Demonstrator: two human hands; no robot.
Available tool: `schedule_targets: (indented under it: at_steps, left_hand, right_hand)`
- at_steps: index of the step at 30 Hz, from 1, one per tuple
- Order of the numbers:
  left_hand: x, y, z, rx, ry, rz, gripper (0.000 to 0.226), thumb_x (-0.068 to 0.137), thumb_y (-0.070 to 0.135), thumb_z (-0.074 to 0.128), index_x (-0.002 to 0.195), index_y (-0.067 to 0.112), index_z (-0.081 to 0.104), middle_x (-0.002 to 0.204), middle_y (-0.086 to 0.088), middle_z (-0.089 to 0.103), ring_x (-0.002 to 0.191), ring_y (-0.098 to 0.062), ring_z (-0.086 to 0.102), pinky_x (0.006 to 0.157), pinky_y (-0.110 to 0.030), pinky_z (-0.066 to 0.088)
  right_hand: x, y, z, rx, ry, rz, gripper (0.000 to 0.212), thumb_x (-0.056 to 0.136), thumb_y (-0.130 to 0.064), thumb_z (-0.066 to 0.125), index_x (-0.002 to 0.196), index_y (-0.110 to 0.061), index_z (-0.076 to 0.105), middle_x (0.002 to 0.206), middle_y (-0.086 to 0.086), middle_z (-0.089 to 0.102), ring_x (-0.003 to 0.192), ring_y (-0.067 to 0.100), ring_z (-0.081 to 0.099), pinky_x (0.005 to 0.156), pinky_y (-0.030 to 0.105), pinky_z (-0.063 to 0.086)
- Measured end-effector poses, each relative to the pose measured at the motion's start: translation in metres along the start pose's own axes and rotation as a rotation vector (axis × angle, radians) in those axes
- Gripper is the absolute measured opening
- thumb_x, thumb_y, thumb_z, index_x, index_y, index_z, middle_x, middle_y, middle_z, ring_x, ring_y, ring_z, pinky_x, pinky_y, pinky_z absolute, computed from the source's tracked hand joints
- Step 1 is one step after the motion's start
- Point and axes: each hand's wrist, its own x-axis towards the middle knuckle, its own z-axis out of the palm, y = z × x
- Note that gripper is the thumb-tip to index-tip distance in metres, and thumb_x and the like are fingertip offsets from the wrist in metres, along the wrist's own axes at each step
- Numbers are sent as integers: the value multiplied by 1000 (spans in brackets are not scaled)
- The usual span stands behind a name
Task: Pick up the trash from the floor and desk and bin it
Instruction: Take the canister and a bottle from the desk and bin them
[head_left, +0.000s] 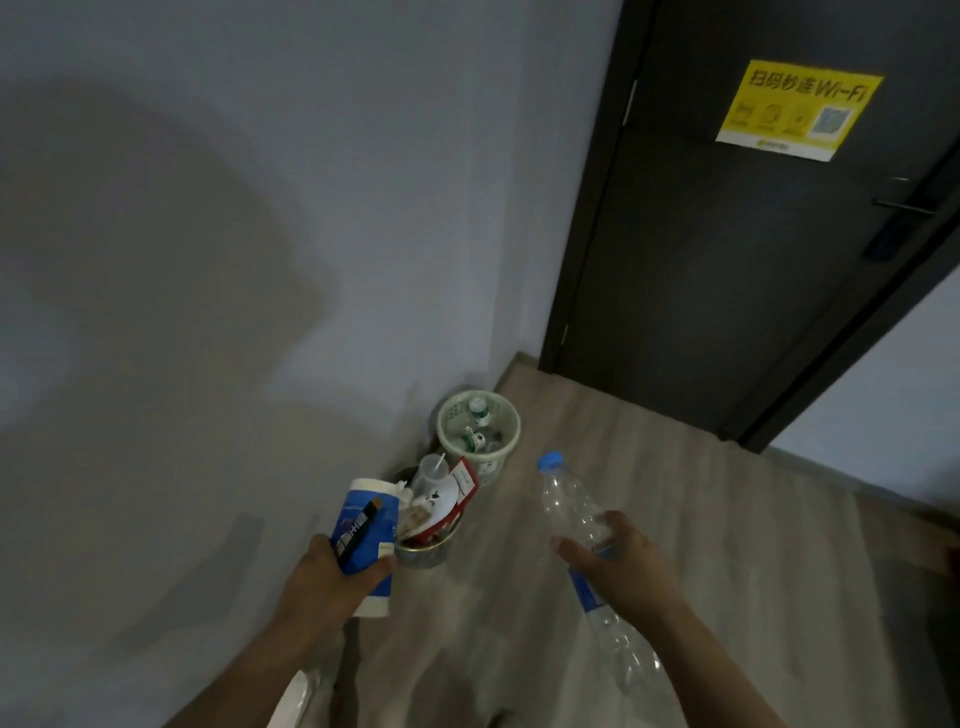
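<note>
My left hand (332, 577) grips a blue and white cylindrical container (370, 525) together with a thin black stick (357, 535) pressed against its side. A clear plastic bottle (569, 499) with a blue cap and blue label is held around its middle by my right hand (621, 558), cap pointing away from me. Ahead on the floor by the wall stands a pale green perforated bin (451, 415) with bottles inside. Nearer to me a second, darker bin (423, 553) overflows with a plastic cup, cartons and paper. My left hand is just left of that darker bin.
A grey wall runs along the left. A dark door (727, 260) with a yellow Wi-Fi sticker (800, 109) stands at the back right. Wood-look floor (675, 493) stretches between the bins and the door. Something white shows at the bottom edge (291, 701).
</note>
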Motion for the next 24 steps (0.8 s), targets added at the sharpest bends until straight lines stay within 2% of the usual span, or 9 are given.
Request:
schedule_targets:
  at_steps: [5,10,15,16,19,20,23,24]
  left_hand:
    - [61,32,24,-1,22,-80,53,74,39,78,100,9,42,87,-7,57,70,-18,58,53,-28,43]
    - [133,52,41,14,39,-151,56,71,34,79,98,5,40,84,-10,57,70,-25,60,52,-30,43]
    - [224,59,59,97,-36,-243,61,70,39,78,100,6,37,91,-7,54,79,-24,56,64,-30,41]
    - [245,58,63,114,-43,-258,62,70,39,79,101,5,37,93,-8,54,80,-24,56,66,-30,41]
    - [304,50,77,198,-67,-294,64,68,42,79,99,6,37,94,-10,56,79,-25,55,67,-32,43]
    - [323,47,84,229,-78,-308,64,67,43,79,99,7,36,94,-10,56,78,-25,55,67,-32,43]
    - [375,37,109,301,-94,-348,65,66,45,79,101,7,40,93,-9,54,78,-26,55,66,-32,44]
    - [390,32,119,325,-101,-364,65,66,46,78,104,5,43,94,-9,55,78,-26,56,65,-31,44]
  right_hand:
    - [94,-10,-12,-57,-99,29,75,74,-61,69,131,-19,45,104,1,64,94,16,62,79,30,50]
    - [173,-34,-3,-85,-250,98,68,81,-41,71,136,-16,40,98,-2,56,89,15,59,79,28,49]
    - [251,-50,26,-158,-332,137,72,79,-32,75,138,-16,38,89,-8,54,81,9,58,76,26,50]
    - [268,-53,33,-170,-341,149,74,78,-33,76,139,-15,36,91,-6,56,83,11,59,78,28,51]
    - [321,-59,55,-210,-339,189,90,77,-42,76,146,-14,26,115,7,59,101,22,60,89,36,52]
    - [340,-60,64,-221,-329,188,91,78,-45,75,147,-14,24,116,8,58,102,22,58,88,35,51]
    - [398,-64,88,-229,-317,177,82,81,-46,71,143,-15,28,93,-1,53,88,18,56,75,29,48]
    - [417,-64,97,-232,-326,186,79,82,-46,71,141,-14,31,92,0,53,87,19,57,73,28,47]
